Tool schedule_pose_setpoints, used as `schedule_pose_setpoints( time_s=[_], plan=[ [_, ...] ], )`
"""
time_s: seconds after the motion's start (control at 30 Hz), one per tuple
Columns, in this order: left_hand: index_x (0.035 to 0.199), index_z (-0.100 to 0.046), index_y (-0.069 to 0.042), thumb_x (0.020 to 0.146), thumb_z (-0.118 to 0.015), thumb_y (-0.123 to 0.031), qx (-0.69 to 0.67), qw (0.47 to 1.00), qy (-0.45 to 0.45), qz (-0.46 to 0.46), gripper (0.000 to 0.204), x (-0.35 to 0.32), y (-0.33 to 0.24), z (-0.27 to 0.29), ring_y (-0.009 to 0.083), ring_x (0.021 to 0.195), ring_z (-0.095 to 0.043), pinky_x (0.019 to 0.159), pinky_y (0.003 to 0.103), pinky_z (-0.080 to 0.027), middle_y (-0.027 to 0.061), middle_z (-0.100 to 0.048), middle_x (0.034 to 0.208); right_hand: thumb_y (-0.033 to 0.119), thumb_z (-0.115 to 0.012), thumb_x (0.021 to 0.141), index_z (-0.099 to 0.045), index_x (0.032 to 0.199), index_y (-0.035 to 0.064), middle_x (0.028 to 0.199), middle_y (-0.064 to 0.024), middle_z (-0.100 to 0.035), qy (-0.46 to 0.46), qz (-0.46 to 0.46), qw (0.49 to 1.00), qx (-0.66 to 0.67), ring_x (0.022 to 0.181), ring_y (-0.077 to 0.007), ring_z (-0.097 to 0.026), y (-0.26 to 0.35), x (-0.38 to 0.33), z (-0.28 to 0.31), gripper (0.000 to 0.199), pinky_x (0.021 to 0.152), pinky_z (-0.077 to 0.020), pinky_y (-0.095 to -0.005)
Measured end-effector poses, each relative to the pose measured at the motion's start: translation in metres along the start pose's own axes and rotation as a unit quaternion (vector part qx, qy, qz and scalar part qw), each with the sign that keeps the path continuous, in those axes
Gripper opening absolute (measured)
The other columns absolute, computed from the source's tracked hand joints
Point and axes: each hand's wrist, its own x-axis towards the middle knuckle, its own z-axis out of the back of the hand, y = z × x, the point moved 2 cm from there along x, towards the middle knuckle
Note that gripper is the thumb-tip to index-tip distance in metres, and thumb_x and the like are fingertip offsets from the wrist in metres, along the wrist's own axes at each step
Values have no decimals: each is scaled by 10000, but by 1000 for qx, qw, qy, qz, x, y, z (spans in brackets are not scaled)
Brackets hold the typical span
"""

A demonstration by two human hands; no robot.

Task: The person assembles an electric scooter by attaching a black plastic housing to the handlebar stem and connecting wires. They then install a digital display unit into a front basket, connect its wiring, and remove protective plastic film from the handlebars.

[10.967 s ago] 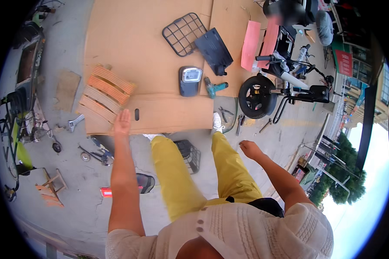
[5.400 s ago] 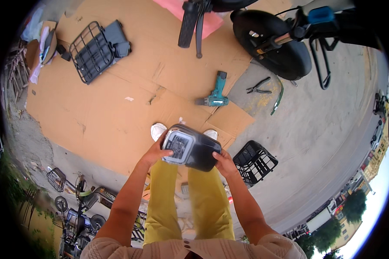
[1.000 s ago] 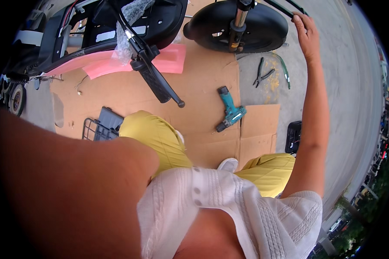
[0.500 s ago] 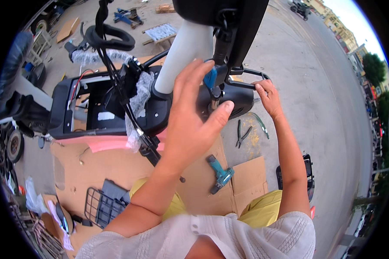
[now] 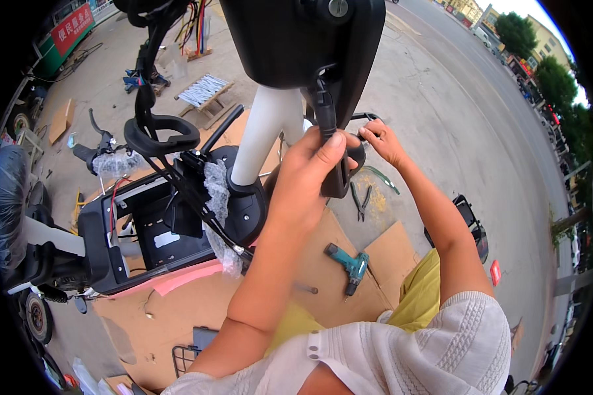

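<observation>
In front of me stands a partly built scooter with a white steering column (image 5: 260, 141) and a black front housing (image 5: 277, 46). My left hand (image 5: 303, 168) is closed around the lower end of a black ribbed cable (image 5: 324, 108) hanging from that housing, thumb on top. A black plastic piece (image 5: 338, 186) shows under those fingers; whether I grip it too is hidden. Farther right, my right hand (image 5: 383, 141) has its fingers closed at a black tubular bar (image 5: 364, 116) near the front wheel. The open black footboard frame (image 5: 158, 230) extends left of the column.
A teal cordless drill (image 5: 349, 266) lies on cardboard (image 5: 178, 309) below my hands. Black-handled pliers (image 5: 360, 201) and green strips (image 5: 381, 178) rest on the concrete. Loose cables (image 5: 171, 174) hang beside the column. A black plastic part (image 5: 468, 224) lies beyond my right elbow.
My left hand has gone from spread fingers beside the hanging parts to a grip around the black cable. The blue piece by it no longer shows. My right hand stays at the bar.
</observation>
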Motion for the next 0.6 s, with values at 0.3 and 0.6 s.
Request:
schedule_pose_setpoints(
  time_s=[0.3, 0.6],
  plan=[
    [1105, -556, 8, 945, -596, -266, -134, 986, 80, -53, 320, 11, 13, 7, 218, 950, -573, 894, 415, -516, 84, -583, 941, 260, -582, 900, -649, 803, 11, 789, -72, -629, -21, 5, 1000, 6, 832, -247, -504, 8, -5, -2, 276, 807, -405, -368],
    [1196, -543, 54, 951, -578, -280, -62, 993, -13, -102, 415, 12, 10, -6, 220, 889, -628, 841, 394, -542, 93, -600, 955, 208, -592, 888, -598, 739, 59, 729, -68, -558, -113, 79, 988, -68, 796, -267, -508, 5, -6, -18, 211, 771, -346, -388]
  ],
)
